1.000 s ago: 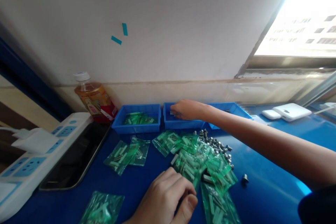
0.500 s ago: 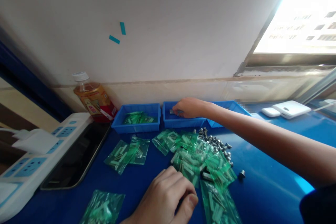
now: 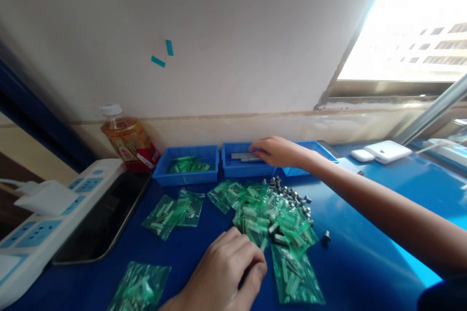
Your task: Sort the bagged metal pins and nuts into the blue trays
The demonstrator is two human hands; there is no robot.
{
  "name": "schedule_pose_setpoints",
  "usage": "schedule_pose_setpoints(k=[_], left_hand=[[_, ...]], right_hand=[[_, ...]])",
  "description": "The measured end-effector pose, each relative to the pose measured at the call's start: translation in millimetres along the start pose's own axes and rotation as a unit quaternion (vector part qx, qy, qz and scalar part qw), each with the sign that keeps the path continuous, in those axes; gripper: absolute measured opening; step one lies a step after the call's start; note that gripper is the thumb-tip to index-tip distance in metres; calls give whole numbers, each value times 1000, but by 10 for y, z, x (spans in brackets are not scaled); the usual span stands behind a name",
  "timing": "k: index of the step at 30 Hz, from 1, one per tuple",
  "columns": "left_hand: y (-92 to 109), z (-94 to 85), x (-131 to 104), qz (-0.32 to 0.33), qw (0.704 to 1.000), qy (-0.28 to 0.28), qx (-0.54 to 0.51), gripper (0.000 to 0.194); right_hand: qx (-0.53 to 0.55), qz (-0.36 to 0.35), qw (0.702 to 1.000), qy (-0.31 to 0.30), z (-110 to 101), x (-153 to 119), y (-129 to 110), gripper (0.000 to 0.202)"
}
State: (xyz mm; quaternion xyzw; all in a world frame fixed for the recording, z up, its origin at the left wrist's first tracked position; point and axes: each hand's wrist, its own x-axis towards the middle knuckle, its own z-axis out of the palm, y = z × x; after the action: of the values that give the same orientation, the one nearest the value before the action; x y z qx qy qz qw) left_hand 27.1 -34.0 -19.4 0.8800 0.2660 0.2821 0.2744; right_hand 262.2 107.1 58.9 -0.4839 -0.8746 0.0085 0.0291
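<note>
Right hand (image 3: 273, 150) hangs over silvery bars (image 3: 241, 156) in the far middle tray (image 3: 248, 171), grip unclear; a light mid-bar pinch seems best.

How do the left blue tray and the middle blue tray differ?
The left tray holds green packets, while the middle tray holds pale, straight rods. The right hand is at the middle tray; no hand is at the left tray. Both are blue and open-topped.

Right hand (image 3: 275, 150) over middle blue tray (image 3: 250, 171), pale rods (image 3: 241, 156) inside, left hand (image 3: 229, 267) curled beside green packets (image 3: 253, 223), blue bench (image 3: 350, 272)
</note>
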Motion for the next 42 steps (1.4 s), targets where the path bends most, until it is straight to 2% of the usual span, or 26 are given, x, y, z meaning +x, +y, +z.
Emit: schedule_pose_setpoints(k=[3, 9, 13, 18, 19, 22, 24, 26, 30, 36, 42], left_hand=[[12, -3, -3, -4, 1000, -11, 4, 17], [40, -26, 13, -10, 1000, -19, 8, 16], [105, -85, 41, -29, 999, -38, 18, 15], [105, -92, 36, -22, 999, -40, 13, 16], [91, -82, 29, -22, 999, -39, 11, 16], [58, -55, 12, -20, 999, -33, 4, 15], [54, -51, 7, -18, 999, -29, 4, 15], [59, -53, 7, -23, 999, -33, 9, 15], [37, -24, 4, -14, 1000, -18, 10, 14], [-12, 36, -18, 0, 1000, -3, 2, 13], [76, -62, 17, -17, 999, -36, 19, 14]], right_hand=[[-17, 1, 1000, -23, 52, -31, 21, 34], [-69, 3, 996, -52, 62, 122, 23, 37], [-118, -5, 993, -20, 0, 84, 51, 32], [-195, -11, 980, 40, -69, -56, 65, 18], [-199, -10, 979, 49, -67, -67, 69, 24], [-182, 6, 982, 50, -32, -42, 100, 63], [-160, 25, 986, 30, 5, 11, 126, 84], [-139, 46, 989, -1, 39, 72, 142, 95], [-115, 69, 990, -42, 80, 150, 117, 98], [-118, 64, 990, -51, 109, 149, 52, 86], [-105, 68, 990, -64, 121, 166, 101, 86]])
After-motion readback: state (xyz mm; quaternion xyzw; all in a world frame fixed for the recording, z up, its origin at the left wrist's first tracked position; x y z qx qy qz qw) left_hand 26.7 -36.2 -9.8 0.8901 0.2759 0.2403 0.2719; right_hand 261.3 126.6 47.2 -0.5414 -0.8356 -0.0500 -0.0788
